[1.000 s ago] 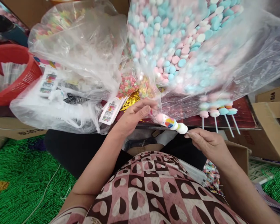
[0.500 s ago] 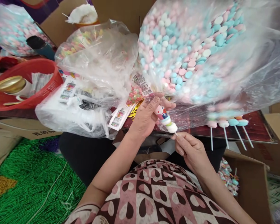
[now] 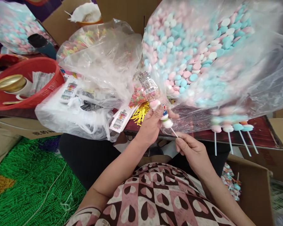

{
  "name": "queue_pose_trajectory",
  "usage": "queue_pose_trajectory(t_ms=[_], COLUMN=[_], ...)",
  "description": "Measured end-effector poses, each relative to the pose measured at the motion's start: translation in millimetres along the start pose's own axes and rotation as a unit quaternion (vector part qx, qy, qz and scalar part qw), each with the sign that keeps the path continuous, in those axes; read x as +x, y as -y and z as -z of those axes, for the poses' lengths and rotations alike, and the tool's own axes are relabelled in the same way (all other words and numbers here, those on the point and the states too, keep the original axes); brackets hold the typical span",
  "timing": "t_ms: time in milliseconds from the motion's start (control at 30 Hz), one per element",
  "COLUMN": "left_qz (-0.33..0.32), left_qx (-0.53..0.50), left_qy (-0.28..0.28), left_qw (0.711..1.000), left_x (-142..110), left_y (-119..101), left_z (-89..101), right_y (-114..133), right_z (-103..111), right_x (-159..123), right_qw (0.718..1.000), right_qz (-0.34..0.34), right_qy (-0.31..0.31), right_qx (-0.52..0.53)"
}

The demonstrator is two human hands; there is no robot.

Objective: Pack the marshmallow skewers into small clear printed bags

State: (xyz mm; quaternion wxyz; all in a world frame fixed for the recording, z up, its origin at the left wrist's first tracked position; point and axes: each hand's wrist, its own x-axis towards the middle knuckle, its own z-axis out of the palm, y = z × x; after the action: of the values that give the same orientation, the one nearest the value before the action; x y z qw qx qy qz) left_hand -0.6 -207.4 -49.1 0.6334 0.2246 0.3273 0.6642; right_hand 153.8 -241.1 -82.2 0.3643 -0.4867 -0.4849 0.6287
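My left hand is closed around a marshmallow skewer, with its thumb on top. White, green and blue pieces show below the thumb, and a pink one peeks out above it. A clear printed wrapper with a barcode rises from the fingers; how far down it covers the candy I cannot tell. The skewer's white stick points down to the right, its lower end pinched between the thumb and fingers of my right hand. Gold twist ties and printed cards lie just left of my left hand.
A big clear bag of pastel marshmallows fills the back right. Several marshmallow skewers lie with sticks over the table edge. At left are a bag of gummies and a red basket. A cardboard box holds wrapped candies.
The skewer has shifted slightly left and further up into my left hand, so more of the stick shows. My right hand keeps its pinch on the stick. The view has moved slightly.
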Motion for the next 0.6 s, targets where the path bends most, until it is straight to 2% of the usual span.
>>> queue_pose_trajectory(t_ms=[167,300,367,467,533,600], left_qz=[0.017,0.004,-0.022,-0.027,-0.020,-0.010], left_qx=[0.044,-0.001,-0.030,-0.014,-0.001,-0.004], left_qy=[0.041,0.064,0.052,0.000,-0.027,-0.028], left_qw=[0.998,0.998,0.998,1.000,0.999,1.000], left_x=[-3,-2,3,9,9,7], left_y=[4,-14,-27,-35,-30,-20], left_z=[7.1,12.8,13.3,10.6,8.1,6.4], right_y=[2,1,-3,-10,-13,-15], right_z=[-5,-7,-6,-5,-6,-7], right_x=[1,2,0,-7,-10,-12], right_qw=[0.998,0.998,0.999,1.000,0.999,0.999], right_qz=[-0.016,-0.015,-0.016,-0.026,-0.030,-0.029], right_qy=[-0.027,-0.024,-0.012,0.013,0.021,0.021], right_qx=[0.055,0.056,0.040,0.010,-0.009,-0.017])
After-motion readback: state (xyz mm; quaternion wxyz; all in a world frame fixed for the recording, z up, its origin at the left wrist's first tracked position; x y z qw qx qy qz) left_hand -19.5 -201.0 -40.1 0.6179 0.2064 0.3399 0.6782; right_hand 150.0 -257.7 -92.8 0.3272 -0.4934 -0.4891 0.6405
